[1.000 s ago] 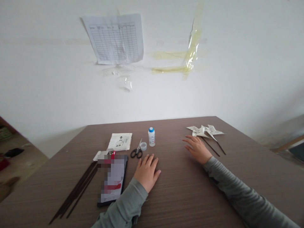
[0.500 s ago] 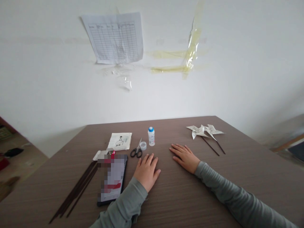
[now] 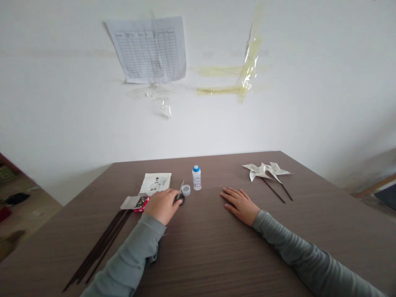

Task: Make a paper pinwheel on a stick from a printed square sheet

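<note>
Scissors [image 3: 180, 195] now lie under the left hand [image 3: 162, 205] (grip unclear); flat, empty right hand [image 3: 241, 203] unmoved.

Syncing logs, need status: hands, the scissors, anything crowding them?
Left hand on scissors, grip unclear. Right hand flat, open on table. Small cap and pin box close by.

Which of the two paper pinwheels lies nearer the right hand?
The left-hand white paper pinwheel, nearer the table's middle, is closer to the right hand, which lies flat on the table; the other pinwheel sits farther right, overlapping it.
</note>
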Demonstrator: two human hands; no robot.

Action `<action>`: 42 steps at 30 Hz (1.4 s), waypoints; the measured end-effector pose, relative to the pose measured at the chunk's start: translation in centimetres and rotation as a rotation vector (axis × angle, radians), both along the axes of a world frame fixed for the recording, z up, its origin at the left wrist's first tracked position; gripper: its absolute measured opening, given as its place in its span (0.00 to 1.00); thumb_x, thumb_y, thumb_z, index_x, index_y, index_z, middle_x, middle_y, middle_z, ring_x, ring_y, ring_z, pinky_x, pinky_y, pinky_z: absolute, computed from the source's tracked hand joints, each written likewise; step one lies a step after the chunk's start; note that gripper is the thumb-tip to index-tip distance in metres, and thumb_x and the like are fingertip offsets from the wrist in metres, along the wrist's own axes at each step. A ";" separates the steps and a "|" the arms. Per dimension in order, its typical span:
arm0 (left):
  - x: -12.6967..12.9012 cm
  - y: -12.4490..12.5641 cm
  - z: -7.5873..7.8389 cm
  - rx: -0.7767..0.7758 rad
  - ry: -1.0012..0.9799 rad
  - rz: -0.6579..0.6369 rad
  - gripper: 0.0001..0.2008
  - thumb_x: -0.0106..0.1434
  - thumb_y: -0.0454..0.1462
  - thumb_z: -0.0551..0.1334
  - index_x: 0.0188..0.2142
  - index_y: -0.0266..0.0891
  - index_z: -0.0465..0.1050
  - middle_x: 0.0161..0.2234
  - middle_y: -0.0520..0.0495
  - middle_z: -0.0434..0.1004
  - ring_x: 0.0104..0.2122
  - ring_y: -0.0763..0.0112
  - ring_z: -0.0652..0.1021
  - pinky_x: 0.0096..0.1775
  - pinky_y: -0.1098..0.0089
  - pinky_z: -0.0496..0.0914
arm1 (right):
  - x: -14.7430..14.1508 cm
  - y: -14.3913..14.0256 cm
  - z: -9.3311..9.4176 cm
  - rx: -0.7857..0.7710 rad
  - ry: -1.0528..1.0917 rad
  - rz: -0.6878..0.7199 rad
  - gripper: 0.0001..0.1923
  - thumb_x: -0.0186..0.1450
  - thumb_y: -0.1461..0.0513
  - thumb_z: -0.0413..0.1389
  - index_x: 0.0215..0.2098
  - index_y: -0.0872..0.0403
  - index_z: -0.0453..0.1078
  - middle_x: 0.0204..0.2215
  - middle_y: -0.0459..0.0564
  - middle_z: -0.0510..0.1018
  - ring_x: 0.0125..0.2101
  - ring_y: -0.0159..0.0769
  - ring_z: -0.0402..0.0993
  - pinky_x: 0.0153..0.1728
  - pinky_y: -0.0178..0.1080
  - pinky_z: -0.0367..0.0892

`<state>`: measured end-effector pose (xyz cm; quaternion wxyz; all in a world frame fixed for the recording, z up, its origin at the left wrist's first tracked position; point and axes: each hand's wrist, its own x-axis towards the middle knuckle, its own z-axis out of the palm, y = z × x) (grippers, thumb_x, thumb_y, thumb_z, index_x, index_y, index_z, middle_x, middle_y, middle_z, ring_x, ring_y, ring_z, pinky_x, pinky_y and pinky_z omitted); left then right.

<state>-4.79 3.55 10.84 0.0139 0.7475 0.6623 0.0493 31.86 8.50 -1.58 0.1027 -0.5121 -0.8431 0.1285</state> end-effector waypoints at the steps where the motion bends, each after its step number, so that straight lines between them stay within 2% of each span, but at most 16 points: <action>1: -0.9 0.7 0.5 -0.033 0.048 0.033 0.17 0.86 0.39 0.68 0.64 0.47 0.95 0.67 0.38 0.97 0.68 0.45 0.93 0.72 0.54 0.82 | 0.0 0.0 0.0 0.002 0.000 -0.002 0.33 0.91 0.47 0.57 0.90 0.36 0.75 0.92 0.55 0.72 0.91 0.65 0.67 0.91 0.77 0.60; 3: -2.3 2.2 1.3 -0.054 0.099 0.094 0.19 0.86 0.38 0.66 0.66 0.46 0.94 0.70 0.36 0.95 0.71 0.44 0.91 0.73 0.54 0.81 | 0.0 0.0 -0.2 0.010 0.005 -0.002 0.33 0.90 0.47 0.57 0.90 0.36 0.76 0.92 0.55 0.73 0.91 0.64 0.67 0.91 0.77 0.60; 6: -3.7 4.3 1.5 -0.053 0.120 0.138 0.18 0.83 0.37 0.68 0.64 0.47 0.95 0.73 0.36 0.94 0.75 0.43 0.89 0.75 0.55 0.79 | 0.1 0.1 -0.4 0.022 0.015 0.009 0.33 0.90 0.48 0.57 0.90 0.36 0.76 0.91 0.55 0.74 0.91 0.65 0.68 0.90 0.78 0.61; 10: -4.6 6.1 0.8 -0.056 0.108 0.175 0.18 0.76 0.39 0.74 0.62 0.51 0.96 0.70 0.41 0.96 0.71 0.46 0.91 0.71 0.59 0.81 | 0.1 0.1 -0.4 0.023 0.026 0.013 0.33 0.90 0.47 0.56 0.90 0.37 0.76 0.92 0.57 0.73 0.91 0.66 0.68 0.90 0.81 0.61; 14: -5.0 7.1 -0.2 -0.057 0.096 0.195 0.18 0.74 0.39 0.75 0.61 0.50 0.96 0.66 0.40 0.99 0.68 0.44 0.94 0.69 0.58 0.84 | 0.0 0.0 -0.1 0.009 0.015 0.001 0.33 0.91 0.48 0.57 0.90 0.38 0.75 0.92 0.57 0.72 0.91 0.66 0.67 0.91 0.79 0.60; 19: -5.1 7.5 -1.0 -0.105 0.096 0.212 0.12 0.75 0.39 0.76 0.55 0.47 0.95 0.62 0.38 1.00 0.67 0.44 0.95 0.69 0.56 0.85 | 0.1 0.0 0.0 -0.009 0.012 0.009 0.34 0.91 0.48 0.55 0.91 0.39 0.74 0.93 0.56 0.70 0.92 0.65 0.65 0.92 0.78 0.58; 23: -5.0 7.6 -1.1 -0.125 0.093 0.210 0.07 0.78 0.38 0.74 0.51 0.46 0.95 0.61 0.37 1.00 0.67 0.45 0.95 0.68 0.57 0.84 | 0.1 0.1 -0.1 -0.016 0.035 0.010 0.34 0.91 0.48 0.55 0.91 0.40 0.74 0.93 0.57 0.70 0.92 0.66 0.65 0.92 0.80 0.56; 26: -4.9 7.6 -1.1 -0.120 0.081 0.218 0.09 0.78 0.35 0.72 0.45 0.47 0.94 0.56 0.38 1.01 0.64 0.47 0.96 0.64 0.60 0.84 | 0.1 0.1 -0.1 -0.016 0.040 0.003 0.34 0.90 0.48 0.55 0.91 0.41 0.75 0.93 0.57 0.70 0.92 0.68 0.65 0.92 0.81 0.55; 30: -5.1 7.6 -1.1 -0.098 0.052 0.238 0.09 0.74 0.34 0.73 0.40 0.49 0.94 0.49 0.41 1.02 0.60 0.48 0.97 0.58 0.65 0.84 | 0.0 0.0 -0.1 -0.018 0.032 0.001 0.34 0.90 0.49 0.56 0.91 0.41 0.74 0.93 0.57 0.70 0.92 0.67 0.64 0.92 0.81 0.55; 42: -5.7 7.1 -1.0 -0.018 -0.015 0.302 0.11 0.73 0.34 0.77 0.33 0.50 0.93 0.47 0.46 1.02 0.55 0.53 0.97 0.50 0.68 0.81 | 0.1 0.1 -0.3 -0.005 0.051 0.012 0.34 0.90 0.48 0.56 0.91 0.39 0.75 0.93 0.56 0.71 0.92 0.66 0.66 0.92 0.81 0.56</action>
